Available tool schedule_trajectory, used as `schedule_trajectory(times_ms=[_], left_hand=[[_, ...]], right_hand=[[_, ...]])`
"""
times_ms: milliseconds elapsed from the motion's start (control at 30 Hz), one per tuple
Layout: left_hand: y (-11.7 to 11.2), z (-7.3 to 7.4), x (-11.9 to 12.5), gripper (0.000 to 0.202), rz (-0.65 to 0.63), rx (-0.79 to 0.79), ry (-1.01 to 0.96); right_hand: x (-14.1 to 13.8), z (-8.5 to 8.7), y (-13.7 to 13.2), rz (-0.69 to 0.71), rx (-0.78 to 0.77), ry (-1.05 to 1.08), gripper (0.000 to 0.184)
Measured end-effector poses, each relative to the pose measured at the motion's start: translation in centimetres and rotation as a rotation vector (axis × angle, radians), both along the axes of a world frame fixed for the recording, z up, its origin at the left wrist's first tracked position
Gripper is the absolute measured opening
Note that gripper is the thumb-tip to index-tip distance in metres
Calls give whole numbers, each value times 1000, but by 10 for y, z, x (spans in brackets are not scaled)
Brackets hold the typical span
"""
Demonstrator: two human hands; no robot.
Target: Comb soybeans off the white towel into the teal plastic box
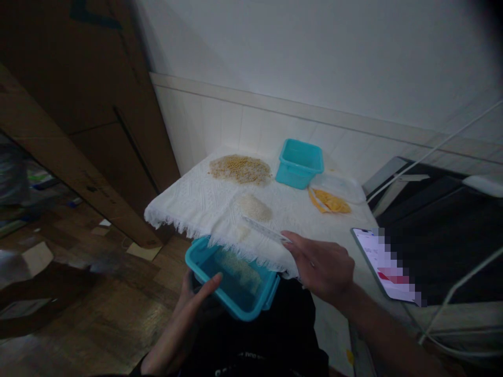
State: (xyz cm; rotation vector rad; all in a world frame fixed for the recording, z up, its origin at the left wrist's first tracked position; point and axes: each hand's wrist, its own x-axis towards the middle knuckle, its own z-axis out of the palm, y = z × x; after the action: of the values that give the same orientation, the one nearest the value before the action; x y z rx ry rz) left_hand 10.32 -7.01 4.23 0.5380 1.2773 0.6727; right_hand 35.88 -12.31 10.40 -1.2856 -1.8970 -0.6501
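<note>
My left hand grips a teal plastic tub and holds it just below the front edge of the table, under the fringe of a white cloth. Pale grains lie inside the tub. My right hand is closed on a thin flat scraper that lies on the cloth near the edge. A small pile of white rice sits on the cloth just beyond the scraper. Farther back lies a larger heap of yellowish beans.
A second teal tub stands at the back of the table, beside a clear lid and a yellow packet. A phone rests at the right, with white cables and a dark surface beyond. A wooden door and floor are at the left.
</note>
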Motion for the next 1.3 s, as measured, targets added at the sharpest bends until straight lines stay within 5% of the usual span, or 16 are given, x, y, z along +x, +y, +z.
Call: schedule_trajectory(times_ms=[200, 667, 833, 1033, 1300], left_hand=[[6, 0, -4, 110, 3, -23, 33], [3, -3, -5, 99, -14, 8, 1], [4, -4, -5, 100, -3, 0, -11], [7, -3, -6, 111, -25, -28, -5], [6, 0, -6, 119, -39, -37, -24]], right_hand=[[3, -17, 31, 124, -32, -7, 46], [-28, -1, -8, 246, -95, -15, 43], [-17, 4, -18, 78, -88, -27, 33], [44, 1, -11, -280, 55, -82, 18], [63, -11, 3, -237, 8, 60, 20]])
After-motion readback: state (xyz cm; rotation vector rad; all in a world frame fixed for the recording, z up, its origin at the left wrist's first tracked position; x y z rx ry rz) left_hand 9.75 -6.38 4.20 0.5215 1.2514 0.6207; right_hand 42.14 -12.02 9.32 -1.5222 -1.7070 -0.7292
